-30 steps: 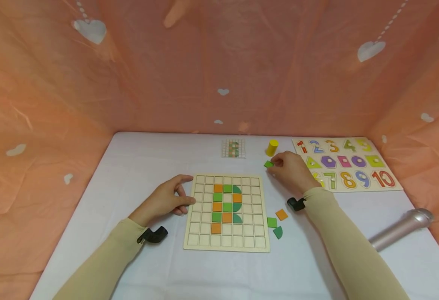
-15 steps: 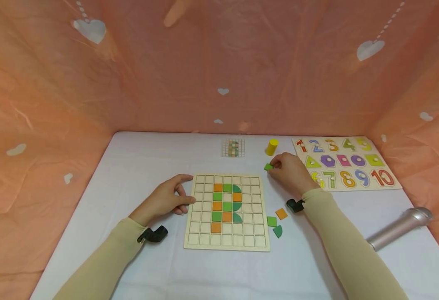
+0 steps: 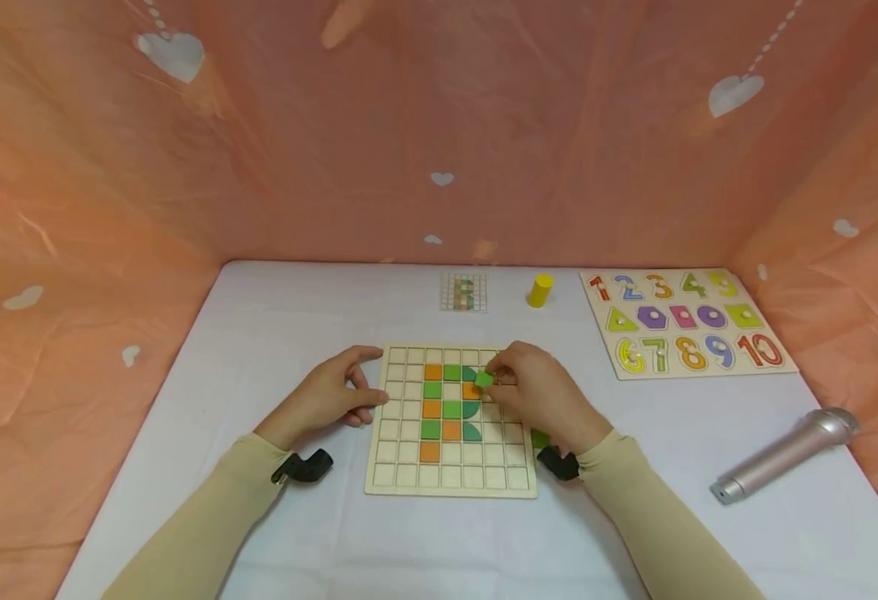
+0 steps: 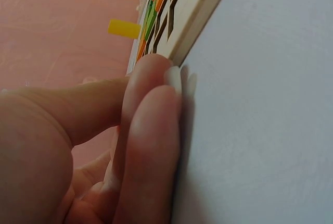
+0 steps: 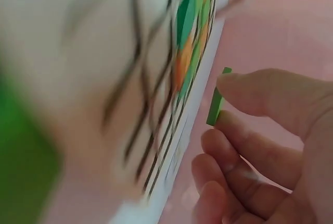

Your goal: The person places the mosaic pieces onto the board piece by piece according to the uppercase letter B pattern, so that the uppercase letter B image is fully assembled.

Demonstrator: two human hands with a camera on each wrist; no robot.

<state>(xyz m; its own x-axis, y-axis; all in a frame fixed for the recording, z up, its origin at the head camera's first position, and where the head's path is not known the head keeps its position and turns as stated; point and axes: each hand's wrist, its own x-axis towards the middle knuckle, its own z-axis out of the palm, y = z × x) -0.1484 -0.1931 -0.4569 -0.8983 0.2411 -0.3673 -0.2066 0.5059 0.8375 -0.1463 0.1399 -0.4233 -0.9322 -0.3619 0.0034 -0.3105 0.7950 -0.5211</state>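
Observation:
A wooden grid board (image 3: 401, 475) lies on the table with orange and green tiles in several of its cells, some of them dark green quarter rounds. My left hand (image 3: 323, 393) rests at its left edge, thumb and index fingertip touching the rim. The left wrist view shows the fingertips (image 4: 153, 109) low against the board's side. Over the upper right of the pattern, my right hand (image 3: 547, 392) pinches a green square tile (image 3: 484, 379) between thumb and index finger. In the right wrist view this tile (image 5: 218, 101) is held edge-on, apart from the board.
A small pattern card (image 3: 464, 293) lies behind the board, with a yellow cylinder (image 3: 540, 291) to its right. A number and shape puzzle (image 3: 689, 325) is at the back right. A microphone (image 3: 784, 456) lies at the right. Another green tile (image 3: 539, 439) shows partly beside my right wrist.
My right hand has carried the green square tile left and nearer, from beside the yellow cylinder to above the board. My left hand stays at the board's edge.

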